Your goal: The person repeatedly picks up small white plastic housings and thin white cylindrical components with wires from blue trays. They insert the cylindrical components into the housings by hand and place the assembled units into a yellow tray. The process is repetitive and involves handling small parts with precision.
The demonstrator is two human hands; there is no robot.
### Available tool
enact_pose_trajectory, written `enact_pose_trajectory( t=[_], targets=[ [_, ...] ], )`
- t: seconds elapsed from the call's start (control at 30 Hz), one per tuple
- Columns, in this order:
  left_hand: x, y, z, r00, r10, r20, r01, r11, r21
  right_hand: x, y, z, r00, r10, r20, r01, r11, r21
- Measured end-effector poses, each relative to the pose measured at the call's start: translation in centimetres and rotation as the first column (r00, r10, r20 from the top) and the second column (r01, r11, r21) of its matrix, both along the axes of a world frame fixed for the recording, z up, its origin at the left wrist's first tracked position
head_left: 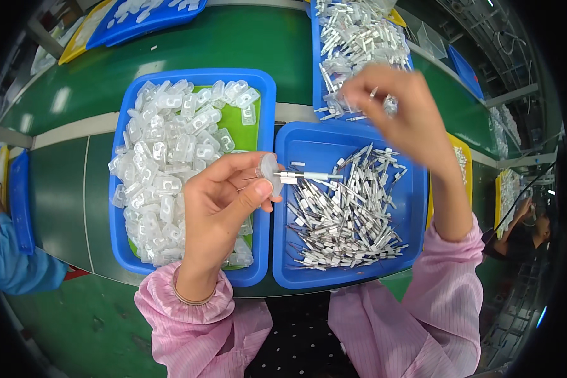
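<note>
My left hand (223,205) is closed round a clear plastic piece (268,172), pinched between thumb and fingers. Out of that piece, pointing right, sticks a thin rod (312,176) with a white sleeve. Below the rod is a blue tray (419,208) with a pile of similar thin white-and-dark rods (353,220). My right hand (400,107) is raised at the far right, over the near end of another blue tray (317,69). Its fingers are curled together and slightly blurred, so what they hold cannot be made out.
Left of the rods stands a blue tray (268,101) heaped with clear plastic pieces (170,145) on a green base. Bagged white parts (365,38) fill the far right tray. Yellow bins stand right. Another person's blue sleeve (25,258) shows at left; a second person is at far right.
</note>
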State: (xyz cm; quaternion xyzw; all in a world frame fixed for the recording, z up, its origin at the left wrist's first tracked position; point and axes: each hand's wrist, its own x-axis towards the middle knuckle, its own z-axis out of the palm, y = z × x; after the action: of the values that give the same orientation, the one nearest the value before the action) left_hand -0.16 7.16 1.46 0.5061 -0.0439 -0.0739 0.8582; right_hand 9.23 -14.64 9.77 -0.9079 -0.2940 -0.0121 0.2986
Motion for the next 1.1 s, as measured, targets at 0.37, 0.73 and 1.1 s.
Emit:
enact_pose_trajectory(
  t=[0.37, 0.73, 1.1],
  targets=[
    [-1.1, -5.7, 1.4, 0.976, -0.184, 0.112, 0.160, 0.967, 0.197, -10.5, -3.4, -2.9, 1.000, -0.015, 0.000, 0.015, 0.982, 0.190],
    [1.1, -7.5, -0.4, 0.923, -0.247, 0.294, 0.151, 0.937, 0.315, -10.4, -4.0, -6.2, 0.976, -0.180, 0.126, 0.119, 0.916, 0.384],
    [4.3, -4.4, -0.8, 0.986, 0.137, 0.100, -0.164, 0.920, 0.356, -6.9, -2.3, -12.9, 0.992, -0.097, 0.079, 0.106, 0.989, -0.108]
  ],
)
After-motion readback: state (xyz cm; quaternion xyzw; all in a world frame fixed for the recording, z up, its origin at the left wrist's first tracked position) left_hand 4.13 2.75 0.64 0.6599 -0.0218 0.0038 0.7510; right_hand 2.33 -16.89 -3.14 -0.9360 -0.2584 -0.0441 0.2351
